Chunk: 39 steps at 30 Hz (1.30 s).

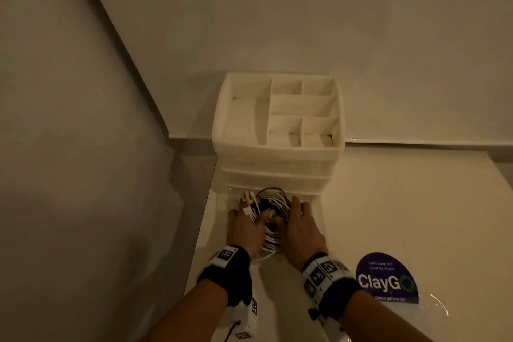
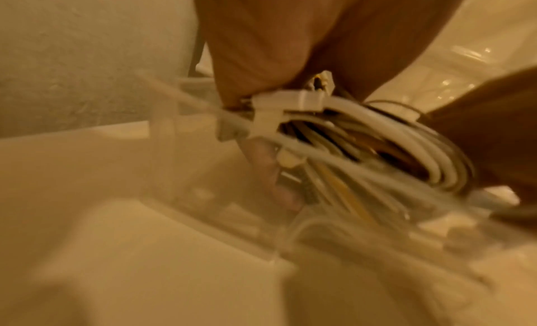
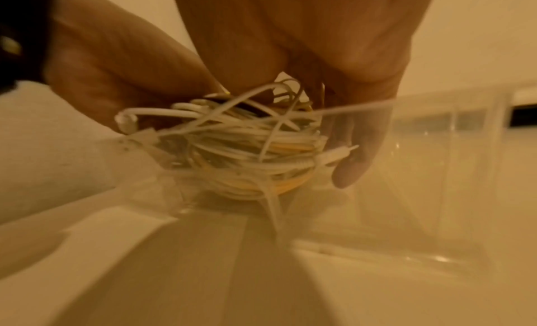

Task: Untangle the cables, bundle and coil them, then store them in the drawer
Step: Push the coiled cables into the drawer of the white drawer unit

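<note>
A coiled bundle of white, yellow and dark cables sits inside the pulled-out clear bottom drawer of a white plastic organizer. My left hand grips the bundle's left side, thumb over the top, with plug ends poking out past its knuckles. My right hand holds the right side, fingers reaching down inside the drawer behind its clear wall. A white cable tie wraps the coil.
The organizer's top tray has several empty compartments. It stands on a white counter against a wall, with a corner wall at the left. A purple ClayGo sticker lies on the counter at the right.
</note>
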Available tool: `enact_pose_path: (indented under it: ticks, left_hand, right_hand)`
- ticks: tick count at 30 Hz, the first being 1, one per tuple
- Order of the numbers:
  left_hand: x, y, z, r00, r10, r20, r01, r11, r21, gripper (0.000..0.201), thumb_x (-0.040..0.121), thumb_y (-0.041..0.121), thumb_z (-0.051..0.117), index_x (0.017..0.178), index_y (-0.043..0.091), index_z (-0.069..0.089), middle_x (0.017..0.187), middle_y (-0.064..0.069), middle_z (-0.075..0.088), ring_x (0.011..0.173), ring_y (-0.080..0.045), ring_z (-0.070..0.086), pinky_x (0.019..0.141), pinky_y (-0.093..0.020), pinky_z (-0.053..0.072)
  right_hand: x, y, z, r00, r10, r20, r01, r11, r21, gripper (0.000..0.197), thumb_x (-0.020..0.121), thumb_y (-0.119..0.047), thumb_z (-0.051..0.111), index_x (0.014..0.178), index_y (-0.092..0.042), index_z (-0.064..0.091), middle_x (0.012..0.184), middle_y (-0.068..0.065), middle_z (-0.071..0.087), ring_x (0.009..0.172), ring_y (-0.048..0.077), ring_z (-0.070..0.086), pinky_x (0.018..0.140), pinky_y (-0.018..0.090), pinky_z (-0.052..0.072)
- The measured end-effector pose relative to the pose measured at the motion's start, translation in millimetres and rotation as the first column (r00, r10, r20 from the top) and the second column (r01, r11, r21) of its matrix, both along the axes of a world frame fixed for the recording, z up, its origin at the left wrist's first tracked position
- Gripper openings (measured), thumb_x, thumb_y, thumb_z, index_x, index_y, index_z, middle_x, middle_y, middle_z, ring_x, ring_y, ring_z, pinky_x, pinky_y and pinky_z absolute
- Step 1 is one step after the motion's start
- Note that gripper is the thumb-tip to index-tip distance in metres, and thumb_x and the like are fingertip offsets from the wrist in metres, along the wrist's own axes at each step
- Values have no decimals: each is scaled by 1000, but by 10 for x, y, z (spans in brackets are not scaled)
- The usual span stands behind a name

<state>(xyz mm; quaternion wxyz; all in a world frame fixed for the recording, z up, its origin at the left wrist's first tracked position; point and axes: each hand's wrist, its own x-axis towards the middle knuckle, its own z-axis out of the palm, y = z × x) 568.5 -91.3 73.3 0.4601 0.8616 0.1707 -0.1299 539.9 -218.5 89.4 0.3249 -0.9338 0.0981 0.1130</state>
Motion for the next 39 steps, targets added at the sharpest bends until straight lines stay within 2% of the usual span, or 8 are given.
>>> enact_pose_path:
  ticks: [6, 10, 15, 22, 27, 32, 36, 39]
  left_hand:
    - [-46, 12, 13, 986, 140, 90, -138, 990, -24, 77, 67, 53, 81, 120, 12, 42, 117, -13, 64, 108, -34, 60, 87, -43, 52]
    - [-147, -44, 73, 956, 192, 223, -189, 981, -32, 96, 66, 44, 85, 139, 19, 29, 132, -6, 56, 116, -27, 57, 92, -40, 51]
    - [-233, -30, 102, 895, -17, 446, -77, 978, 192, 102, 58, 48, 87, 137, 33, 23, 146, 6, 28, 129, -21, 43, 87, -43, 55]
    - [-200, 116, 129, 774, -129, 619, -100, 941, 322, 97, 48, 64, 79, 124, 20, 39, 127, -7, 46, 112, -23, 40, 91, -45, 45]
    - [-143, 206, 145, 725, -356, 590, -33, 837, 546, 102, 46, 74, 74, 124, 18, 40, 126, -9, 37, 104, -30, 38, 82, -53, 41]
    - [-217, 325, 261, 698, -310, 646, -125, 835, 536, 98, 60, 77, 65, 130, 14, 38, 133, -16, 35, 114, -36, 38, 91, -52, 32]
    - [-524, 260, 86, 419, -758, 500, 178, 609, 773, 43, 88, 45, 57, 122, 19, 52, 139, -4, 43, 132, -27, 35, 99, -48, 36]
    - [-387, 309, -56, 427, -875, 229, 388, 406, 827, 61, 81, 31, 68, 136, 13, 47, 152, -7, 38, 143, -25, 25, 107, -47, 31]
  right_hand:
    - [-148, 0, -66, 985, 124, 117, -127, 992, 24, 60, 101, -29, 35, 152, -20, 4, 156, -1, 12, 134, 26, 32, 103, 39, 44]
    - [-185, 23, -61, 979, 177, 100, -172, 984, -55, 71, 98, -21, 35, 152, -22, -11, 160, -8, -9, 141, 24, 19, 99, 38, 48]
    - [-140, -1, -70, 984, 167, 67, -159, 981, -114, 68, 96, -27, 38, 151, -26, -3, 153, -6, 13, 121, 26, 38, 83, 42, 54]
    - [-74, -65, -15, 973, 227, -37, -230, 952, -203, 58, 95, -37, 43, 143, -26, 12, 143, -7, 22, 116, 27, 40, 73, 45, 54]
    - [32, -13, -94, 964, 243, -111, -265, 924, -275, 50, 91, -35, 42, 137, -23, 26, 135, -3, 25, 104, 32, 38, 61, 39, 44]
    - [40, 17, -133, 967, 221, -125, -248, 930, -272, 56, 90, -39, 39, 141, -21, 23, 134, -2, 23, 98, 32, 40, 62, 42, 45]
    - [55, -5, -258, 940, 291, -177, -333, 898, -286, 75, 78, -60, 26, 145, -25, 26, 146, -3, 17, 116, 34, 41, 78, 47, 50]
    - [26, -41, -96, 935, 316, -158, -351, 885, -306, 58, 92, -54, 21, 142, -27, 33, 150, -1, 10, 115, 39, 40, 85, 46, 49]
